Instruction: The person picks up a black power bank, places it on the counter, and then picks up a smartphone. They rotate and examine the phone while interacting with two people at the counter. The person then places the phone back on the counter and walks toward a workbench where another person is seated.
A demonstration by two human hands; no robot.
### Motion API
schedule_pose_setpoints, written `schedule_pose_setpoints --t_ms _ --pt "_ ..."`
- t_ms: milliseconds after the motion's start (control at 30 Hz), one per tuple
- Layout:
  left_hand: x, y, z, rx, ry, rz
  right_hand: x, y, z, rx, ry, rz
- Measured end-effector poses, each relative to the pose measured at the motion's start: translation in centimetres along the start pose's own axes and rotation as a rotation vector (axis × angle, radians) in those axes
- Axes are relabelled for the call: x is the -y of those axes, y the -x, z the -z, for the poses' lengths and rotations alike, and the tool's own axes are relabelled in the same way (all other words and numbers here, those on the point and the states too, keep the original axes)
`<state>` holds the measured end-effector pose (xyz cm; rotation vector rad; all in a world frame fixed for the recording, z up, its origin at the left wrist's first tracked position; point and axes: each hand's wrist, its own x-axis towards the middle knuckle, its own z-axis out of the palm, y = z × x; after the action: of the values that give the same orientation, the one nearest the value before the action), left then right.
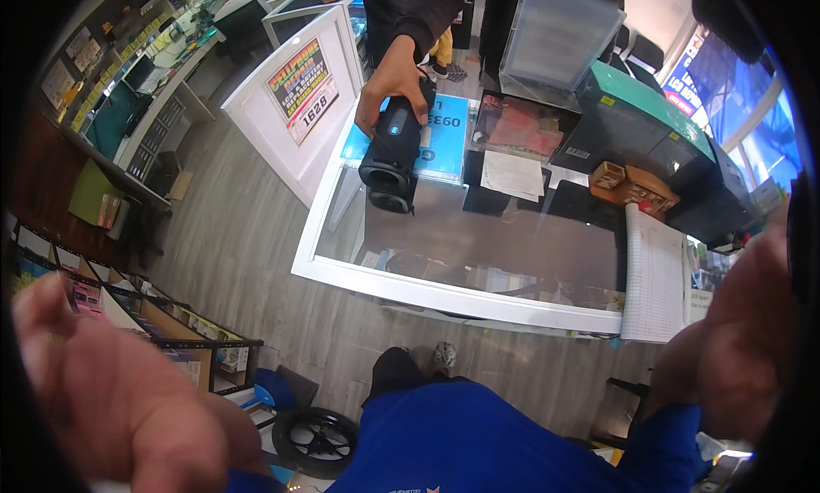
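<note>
My left hand [115, 399] is raised at the lower left, close and blurred. Its fingers are apart, and nothing shows in it. At the right rim my right hand [747, 339] is also raised; blur and the dark edge hide its fingers. Neither hand touches anything on the glass counter [461, 301]. Across that counter, another person's hand [395, 81] grips a black cylindrical portable speaker [395, 143] from above. The speaker's round end points toward me, over the glass and beside a blue printed sheet [444, 138].
An open notebook [656, 275] lies on the counter's right end, near a brown wooden holder [636, 190] and a large green-and-black box [636, 121]. A white panel door [290, 108] stands left. Shelves [162, 339] and a black wheel [316, 442] are at lower left.
</note>
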<state>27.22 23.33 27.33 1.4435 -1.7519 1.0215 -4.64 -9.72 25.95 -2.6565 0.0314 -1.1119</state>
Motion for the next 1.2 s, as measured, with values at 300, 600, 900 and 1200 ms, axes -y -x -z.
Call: schedule_pose_setpoints --t_ms 300,600,900,1200 --pt "0.9 13.3 -10.7 0.044 0.301 0.924 -2.0 4.8 -11.3 0.198 -0.143 -0.422" --pt "5.8 14.4 -15.0 0.276 0.621 0.994 -2.6 -0.4 -22.7 0.201 -0.254 -0.778" --pt "13.4 10.2 -23.5 0.326 0.843 0.739 -1.6 -4.9 -30.3 0.081 -0.128 -0.891" --pt "20.5 1.6 -35.4 0.562 0.585 0.12 -2.9 -7.7 -33.9 0.028 0.076 -0.904"
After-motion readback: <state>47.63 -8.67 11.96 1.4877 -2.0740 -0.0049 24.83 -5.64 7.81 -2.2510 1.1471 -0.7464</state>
